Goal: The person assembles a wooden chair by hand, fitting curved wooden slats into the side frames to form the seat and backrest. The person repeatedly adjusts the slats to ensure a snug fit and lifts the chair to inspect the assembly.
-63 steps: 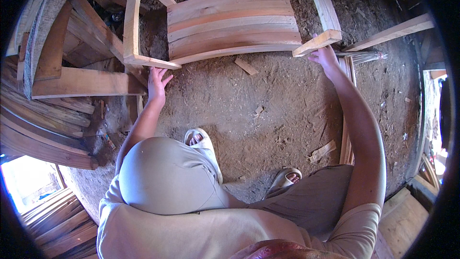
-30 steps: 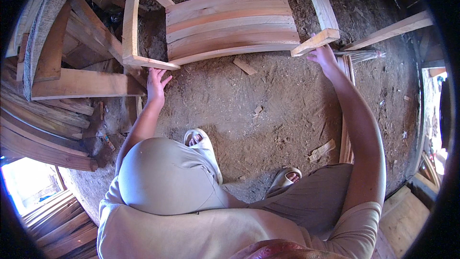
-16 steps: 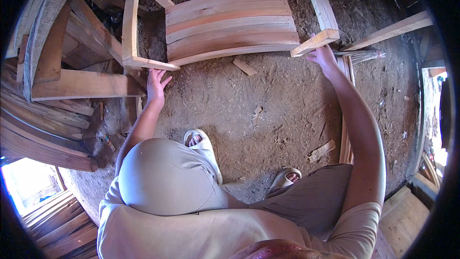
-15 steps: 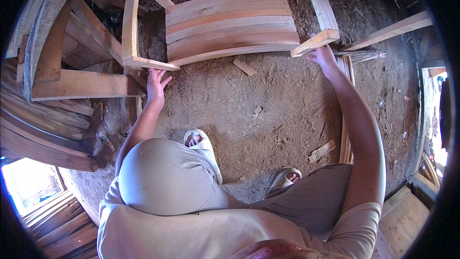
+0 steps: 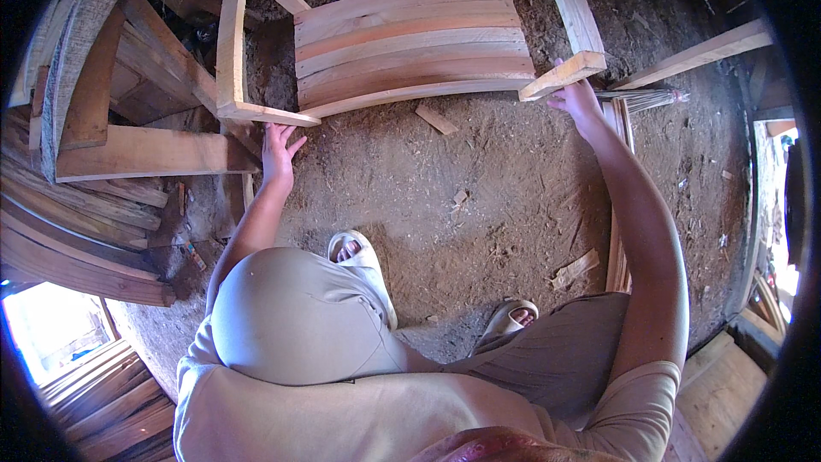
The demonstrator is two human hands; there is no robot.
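Note:
A pale wooden bench-like frame (image 5: 410,43) stands at the far side, with a panel of several slats between two side frames. My left hand (image 5: 278,154) is at the front end of its left side piece (image 5: 272,114). The fingers there are spread, and their tips touch the wood's near edge or are partly hidden under it. On the other side, my right hand (image 5: 581,107) grips the right side piece (image 5: 563,75) from beneath, with a fingertip showing above the wood and other fingers below it.
Stacked planks (image 5: 77,239) and upright boards (image 5: 154,151) crowd the left. A long timber (image 5: 617,239) lies along the ground beside my right arm, near a bundle of thin sticks (image 5: 650,100). Wood scraps (image 5: 436,119) are scattered on the dirt floor (image 5: 462,231).

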